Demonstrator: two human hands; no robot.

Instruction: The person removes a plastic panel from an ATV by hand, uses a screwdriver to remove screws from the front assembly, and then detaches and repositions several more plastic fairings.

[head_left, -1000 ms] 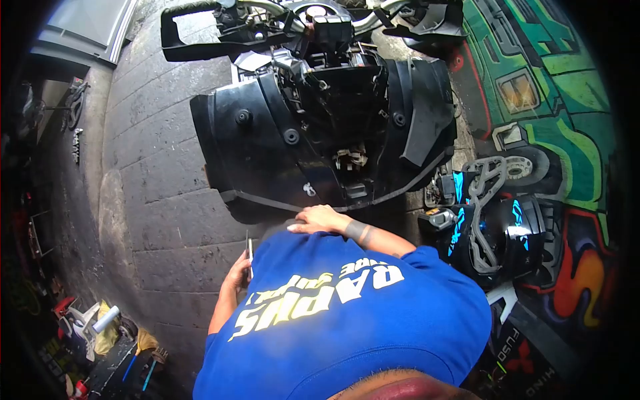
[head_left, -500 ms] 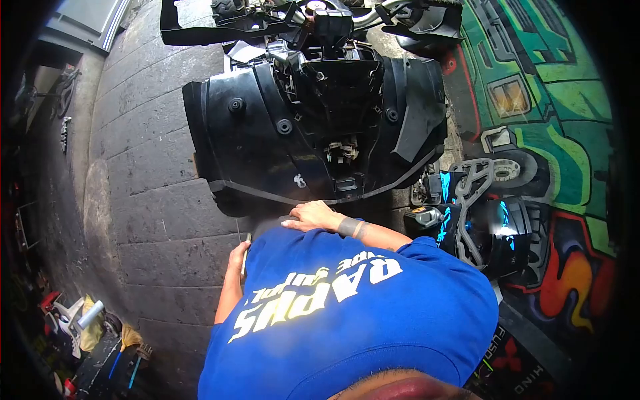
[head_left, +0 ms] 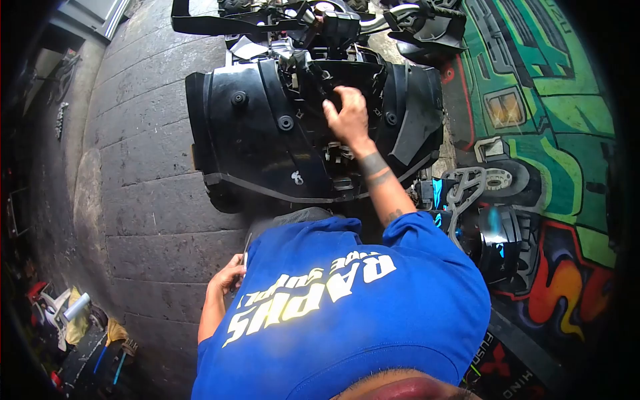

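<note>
In front of me stands an ATV with a wide black plastic fender [head_left: 250, 143]. My right hand [head_left: 350, 117] is raised over the recess in the middle of that fender, fingers bent and apart, with nothing visible in it. Beneath its wrist, pale wiring connectors [head_left: 341, 152] show in the lower opening. Down at my left side, my left hand [head_left: 230, 272] is closed around a slim tool [head_left: 245, 259] with a thin shaft pointing up. Most of the tool's grip is hidden by my fingers and shirt.
Handlebars [head_left: 383, 23] rise behind the fender. Black and blue body parts with a grey rack [head_left: 467, 190] lie at the right, against a painted green wall [head_left: 573, 100]. A bench [head_left: 93, 360] with tools stands at lower left on the dark paved floor [head_left: 150, 207].
My right hand has gone from near my lap, below the fender's edge, up and forward over the central recess. My left hand has shifted slightly down and left, still holding the slim tool.
</note>
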